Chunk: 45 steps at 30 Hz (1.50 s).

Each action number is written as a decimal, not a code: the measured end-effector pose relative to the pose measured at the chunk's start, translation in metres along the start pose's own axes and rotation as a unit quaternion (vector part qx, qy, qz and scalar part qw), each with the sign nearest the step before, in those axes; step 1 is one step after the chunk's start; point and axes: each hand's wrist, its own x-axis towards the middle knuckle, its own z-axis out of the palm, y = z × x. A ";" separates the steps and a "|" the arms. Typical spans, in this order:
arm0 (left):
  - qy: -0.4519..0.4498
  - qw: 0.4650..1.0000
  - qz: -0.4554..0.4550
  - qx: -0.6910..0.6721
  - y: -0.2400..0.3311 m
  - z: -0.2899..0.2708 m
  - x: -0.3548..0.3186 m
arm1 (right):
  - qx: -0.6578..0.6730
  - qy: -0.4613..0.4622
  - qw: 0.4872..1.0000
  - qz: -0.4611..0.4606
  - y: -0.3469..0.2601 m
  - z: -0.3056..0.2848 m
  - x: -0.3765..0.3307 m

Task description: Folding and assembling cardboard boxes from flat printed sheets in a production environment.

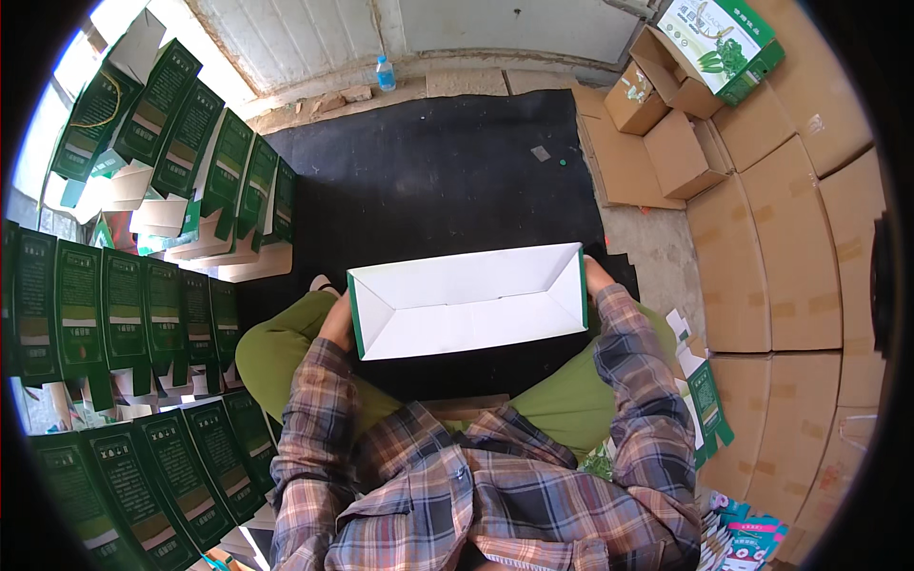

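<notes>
A carton (468, 303) with white surfaces and green side edges lies level in front of me, above my lap. Creases run in from its corners to a seam across the middle. My left hand (338, 324) grips its left end, and my right hand (597, 276) holds the right end. Most fingers of both hands are hidden behind the box's sides.
Rows of green cartons (124, 303) stand stacked at my left. Sealed brown boxes (795, 295) form a wall at my right, with open brown boxes (681, 152) farther back. A black mat (438, 181) covers the floor; a water bottle (385, 73) stands beyond it.
</notes>
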 end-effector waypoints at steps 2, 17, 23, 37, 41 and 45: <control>0.023 0.997 0.064 -0.030 0.016 0.005 -0.013 | 0.045 0.019 0.999 -0.010 -0.032 0.012 -0.016; 0.017 0.987 0.130 -0.089 -0.007 -0.011 -0.024 | 0.002 0.064 0.998 -0.028 -0.004 0.033 0.011; 0.157 0.987 -0.010 0.040 -0.004 -0.012 -0.001 | 0.206 -0.054 0.977 0.015 0.084 0.016 0.074; 0.112 0.932 0.184 0.293 0.010 0.017 -0.012 | -0.070 0.081 0.991 -0.085 -0.024 0.028 -0.022; 0.077 0.905 0.176 0.378 0.004 0.000 -0.011 | -0.037 0.041 0.998 0.022 -0.057 0.041 -0.047; 0.060 0.899 0.167 0.400 0.009 0.008 -0.015 | -0.131 0.006 0.990 -0.041 -0.071 0.040 -0.073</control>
